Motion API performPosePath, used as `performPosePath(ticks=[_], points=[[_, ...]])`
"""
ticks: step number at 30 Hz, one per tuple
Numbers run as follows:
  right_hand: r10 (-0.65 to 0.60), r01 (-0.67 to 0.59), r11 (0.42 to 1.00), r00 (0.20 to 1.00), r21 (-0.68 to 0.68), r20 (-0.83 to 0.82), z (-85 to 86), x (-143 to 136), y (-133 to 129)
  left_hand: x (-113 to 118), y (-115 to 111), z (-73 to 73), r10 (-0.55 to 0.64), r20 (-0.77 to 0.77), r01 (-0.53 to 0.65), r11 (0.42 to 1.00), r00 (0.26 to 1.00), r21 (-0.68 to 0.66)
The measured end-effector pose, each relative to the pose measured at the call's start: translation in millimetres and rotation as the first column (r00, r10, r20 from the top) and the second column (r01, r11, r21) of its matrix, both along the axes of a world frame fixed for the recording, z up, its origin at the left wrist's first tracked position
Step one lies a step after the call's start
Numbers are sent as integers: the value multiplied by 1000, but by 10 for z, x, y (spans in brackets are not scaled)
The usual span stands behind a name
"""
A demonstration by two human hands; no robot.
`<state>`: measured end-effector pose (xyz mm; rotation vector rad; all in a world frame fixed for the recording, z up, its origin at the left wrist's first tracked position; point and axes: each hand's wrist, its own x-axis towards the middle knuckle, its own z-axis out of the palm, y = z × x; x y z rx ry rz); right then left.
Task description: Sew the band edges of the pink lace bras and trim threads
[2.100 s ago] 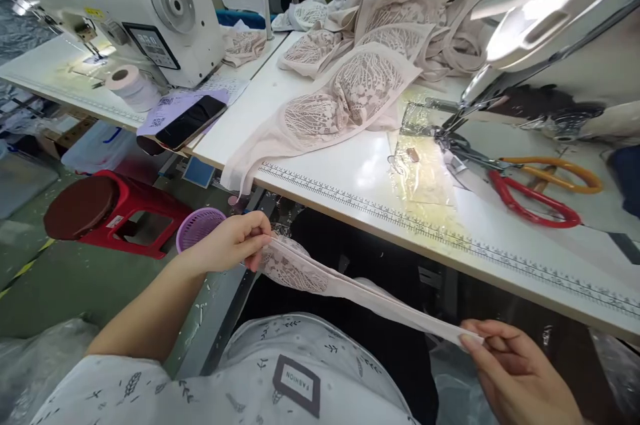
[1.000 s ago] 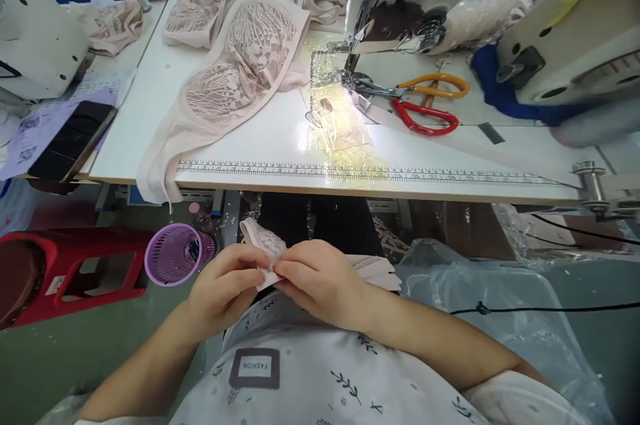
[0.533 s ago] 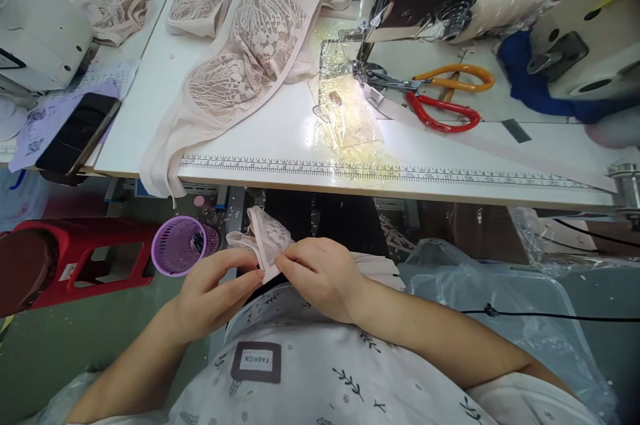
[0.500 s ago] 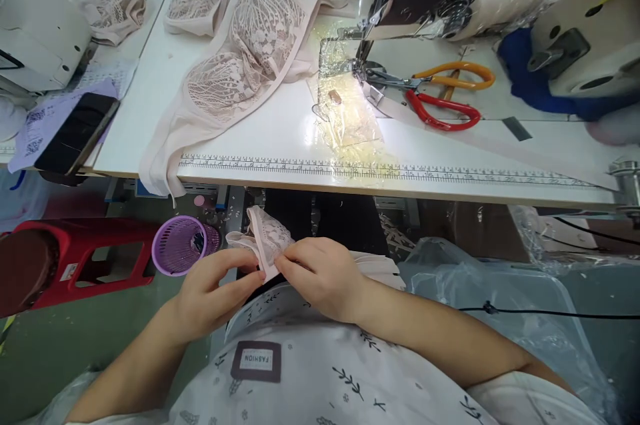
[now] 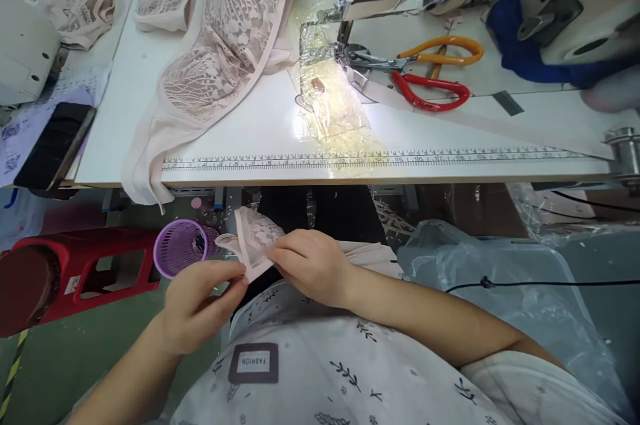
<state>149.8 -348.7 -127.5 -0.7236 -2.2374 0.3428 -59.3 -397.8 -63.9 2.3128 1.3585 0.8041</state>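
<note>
Over my lap I hold a pale pink lace bra piece [image 5: 256, 238], its edge stretched between both hands. My left hand [image 5: 203, 302] pinches the lower left corner between thumb and forefinger. The right edge is gripped by my right hand [image 5: 313, 268], whose fingers are curled with the tips partly hidden. Beyond them on the table lies a lace bra [image 5: 220, 65], one wing hanging over the front edge. Pale fabric strips [image 5: 373, 257] rest on my lap behind my right wrist.
A sewing machine [image 5: 345, 25] stands at the back, with red-and-orange-handled scissors [image 5: 435, 72] beside it. A printed ruler [image 5: 300, 162] runs along the table edge. At left are a phone [image 5: 55, 145], a purple basket [image 5: 165, 252] and a red stool [image 5: 110, 248]. A clear plastic bin [image 5: 500, 258] is at right.
My hands have drawn slightly apart, the left moving left and down, so more of the piece's lower edge shows between them. The whole view has shifted a little.
</note>
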Motion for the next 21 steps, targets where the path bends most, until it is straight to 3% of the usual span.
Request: performPosePath(ticks=[3, 5, 10, 15, 21], points=[[-12, 15, 996, 999, -87, 41, -163, 80, 7, -111, -3, -24, -43, -51, 51, 984, 998, 171], [-24, 33, 990, 998, -137, 63, -265, 148, -1, -163, 16, -39, -88, -102, 108, 971, 991, 214], [-44, 57, 980, 997, -189, 71, -402, 242, -28, -203, 70, -59, -123, -152, 144, 980, 981, 135], [-54, 52, 992, 998, -115, -12, -410, 251, -4, -206, 115, -23, -99, -177, 117, 989, 979, 91], [-35, 28, 996, 996, -81, -78, -415, 254, 10, -206, 190, 45, -157, -208, 181, 979, 965, 99]])
